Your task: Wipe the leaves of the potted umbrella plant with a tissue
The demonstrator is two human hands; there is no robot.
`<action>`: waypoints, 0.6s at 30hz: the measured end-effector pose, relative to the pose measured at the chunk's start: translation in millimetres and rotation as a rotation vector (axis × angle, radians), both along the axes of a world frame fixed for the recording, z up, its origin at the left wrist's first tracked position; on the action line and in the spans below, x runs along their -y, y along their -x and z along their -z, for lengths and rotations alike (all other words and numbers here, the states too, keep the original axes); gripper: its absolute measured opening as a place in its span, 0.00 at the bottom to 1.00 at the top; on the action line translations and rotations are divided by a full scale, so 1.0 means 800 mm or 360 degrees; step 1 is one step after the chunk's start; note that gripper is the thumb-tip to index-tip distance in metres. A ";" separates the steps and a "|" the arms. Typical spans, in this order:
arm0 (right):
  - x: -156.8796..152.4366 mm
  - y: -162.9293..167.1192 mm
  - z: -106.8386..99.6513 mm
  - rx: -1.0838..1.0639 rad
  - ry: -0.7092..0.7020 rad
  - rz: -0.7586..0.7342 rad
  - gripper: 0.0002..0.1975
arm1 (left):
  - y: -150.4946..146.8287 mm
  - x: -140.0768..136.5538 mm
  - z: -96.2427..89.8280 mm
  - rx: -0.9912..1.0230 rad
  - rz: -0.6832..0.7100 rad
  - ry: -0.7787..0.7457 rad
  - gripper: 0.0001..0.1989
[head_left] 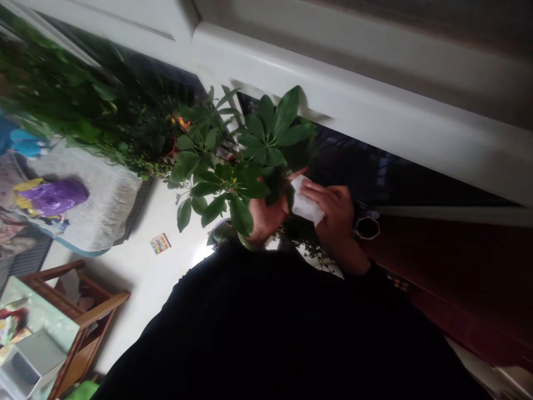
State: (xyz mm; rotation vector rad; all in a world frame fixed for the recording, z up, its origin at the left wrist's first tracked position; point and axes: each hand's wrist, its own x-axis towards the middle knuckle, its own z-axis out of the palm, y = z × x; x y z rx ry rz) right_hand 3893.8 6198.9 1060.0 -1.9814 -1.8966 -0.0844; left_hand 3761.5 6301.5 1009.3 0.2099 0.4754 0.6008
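Observation:
A potted plant with glossy green leaves point(266, 133) stands in front of me by the window. My left hand point(266, 218) reaches in among its lower leaves from below. It holds a dark leaf that lies over its fingers, and the leaves hide part of the hand. My right hand point(335, 211) is closed on a crumpled white tissue point(305, 201), just right of that leaf. The tissue is close to the fingers of my left hand. Beneath my hands, the plant's pot is mostly hidden by my dark sleeve and clothing.
More green plants point(83, 105) line the window at left. Below them, a pale cloth cover point(112, 194) carries a purple bag point(62, 197). A small colourful card point(160, 243) lies on the white floor. A wooden-framed table point(83, 322) stands lower left. The window frame point(333, 94) runs close above my hands.

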 end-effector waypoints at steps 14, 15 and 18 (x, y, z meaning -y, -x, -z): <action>0.044 -0.034 0.011 -0.0053 -0.0091 0.0136 0.21 | 0.010 -0.004 0.008 0.0448 -0.0066 0.0001 0.34; 0.046 -0.037 0.011 -0.0066 -0.0071 0.0156 0.21 | 0.009 -0.005 0.010 0.0495 -0.0076 0.0015 0.33; 0.046 -0.048 0.004 -0.0125 -0.0184 0.0233 0.18 | 0.002 -0.005 0.019 0.0546 -0.0111 0.0136 0.29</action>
